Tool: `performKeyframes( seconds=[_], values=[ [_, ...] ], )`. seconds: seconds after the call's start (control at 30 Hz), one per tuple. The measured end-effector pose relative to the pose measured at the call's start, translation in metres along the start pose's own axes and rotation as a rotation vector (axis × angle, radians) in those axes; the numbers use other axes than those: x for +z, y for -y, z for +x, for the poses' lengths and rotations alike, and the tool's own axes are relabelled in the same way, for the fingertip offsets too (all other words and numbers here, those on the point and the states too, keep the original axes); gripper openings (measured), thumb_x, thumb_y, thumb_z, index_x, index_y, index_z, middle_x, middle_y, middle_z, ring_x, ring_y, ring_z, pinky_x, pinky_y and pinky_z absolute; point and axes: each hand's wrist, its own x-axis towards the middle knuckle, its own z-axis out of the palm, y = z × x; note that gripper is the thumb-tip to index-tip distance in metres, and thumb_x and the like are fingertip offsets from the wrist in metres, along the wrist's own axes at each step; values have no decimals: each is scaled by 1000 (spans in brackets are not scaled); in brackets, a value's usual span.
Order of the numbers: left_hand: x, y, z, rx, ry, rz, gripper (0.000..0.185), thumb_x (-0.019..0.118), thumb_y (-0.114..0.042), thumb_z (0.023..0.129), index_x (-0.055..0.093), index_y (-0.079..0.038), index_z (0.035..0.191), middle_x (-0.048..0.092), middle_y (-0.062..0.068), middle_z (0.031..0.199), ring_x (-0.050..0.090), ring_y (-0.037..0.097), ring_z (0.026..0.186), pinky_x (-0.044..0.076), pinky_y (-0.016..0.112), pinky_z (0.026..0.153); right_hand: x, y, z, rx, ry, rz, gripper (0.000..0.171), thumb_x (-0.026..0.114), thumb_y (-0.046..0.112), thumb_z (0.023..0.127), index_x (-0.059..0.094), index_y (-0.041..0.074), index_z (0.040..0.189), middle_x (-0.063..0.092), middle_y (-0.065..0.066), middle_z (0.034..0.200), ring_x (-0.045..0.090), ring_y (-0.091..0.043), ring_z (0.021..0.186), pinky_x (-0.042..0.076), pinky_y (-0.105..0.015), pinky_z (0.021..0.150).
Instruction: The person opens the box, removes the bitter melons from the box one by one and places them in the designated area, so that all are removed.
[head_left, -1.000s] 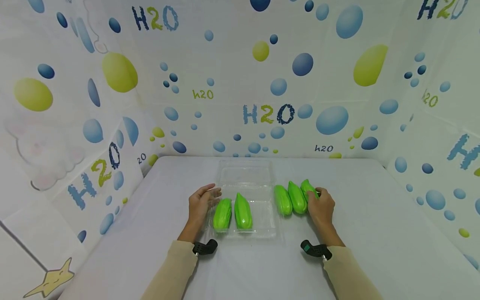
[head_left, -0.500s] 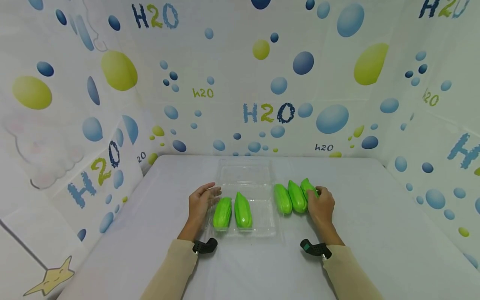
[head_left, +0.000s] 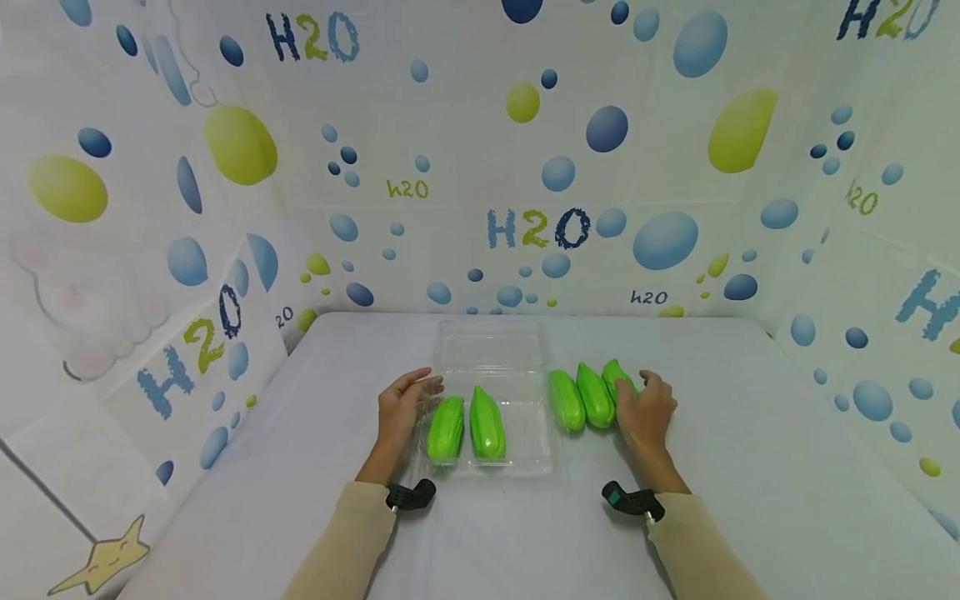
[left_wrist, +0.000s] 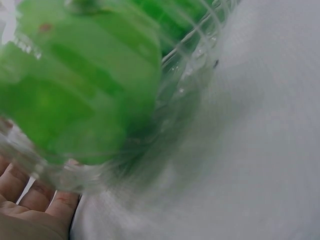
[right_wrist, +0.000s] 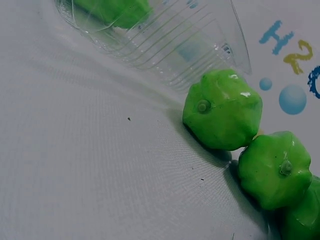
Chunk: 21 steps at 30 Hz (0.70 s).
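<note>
The tabletop (head_left: 510, 537) is white and looks cloth-covered, with faint creases toward the front; from the right wrist a fine weave and a few small dark specks show. A clear box (head_left: 529, 430) lies on it near the middle, its base toward the person and its lid (head_left: 491, 347) opened back toward the far edge. Just right of the box, directly on the cloth, three green gourds lie side by side in a slanting row: a left gourd (head_left: 567, 402), a middle gourd (head_left: 595, 397) and a right gourd (head_left: 613, 372), partly hidden. Their blunt ends face the person.
</note>
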Motion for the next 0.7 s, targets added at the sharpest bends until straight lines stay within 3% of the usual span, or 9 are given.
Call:
performKeyframes(
  seconds=[0.17, 0.4, 0.57, 0.7],
  values=[
    [0, 1, -1, 6, 4, 1, 39, 48, 3, 95, 61, 7, 132, 69, 25, 123, 69, 38, 111, 62, 36, 89, 0, 0, 0, -42, -73, -32, 55, 56, 26, 91, 54, -5, 136, 51, -31, 137, 39, -51, 124, 32, -65, 98],
    [2, -23, -12, -22, 43, -19, 38, 46, 7, 95, 60, 9, 131, 65, 32, 126, 63, 48, 118, 55, 51, 99, 1, 5, 5, -119, -182, 49, 45, 61, 20, 92, 60, -3, 130, 60, -25, 134, 42, -48, 129, 29, -67, 102],
    [-1, -5, -1, -31, 29, -47, 39, 47, 5, 96, 59, 9, 133, 66, 29, 126, 63, 45, 118, 55, 49, 100, 2, 12, 6, -202, -219, 131, 41, 62, 16, 87, 65, -4, 123, 64, -23, 128, 46, -46, 127, 31, -64, 105],
    [0, -2, 0, -18, 20, -35, 39, 48, 3, 97, 59, 8, 134, 67, 26, 126, 65, 42, 117, 57, 44, 98, 3, 20, 4, -244, -189, 176, 38, 60, 10, 85, 66, -4, 119, 64, -24, 124, 47, -44, 122, 33, -59, 106]
  ],
)
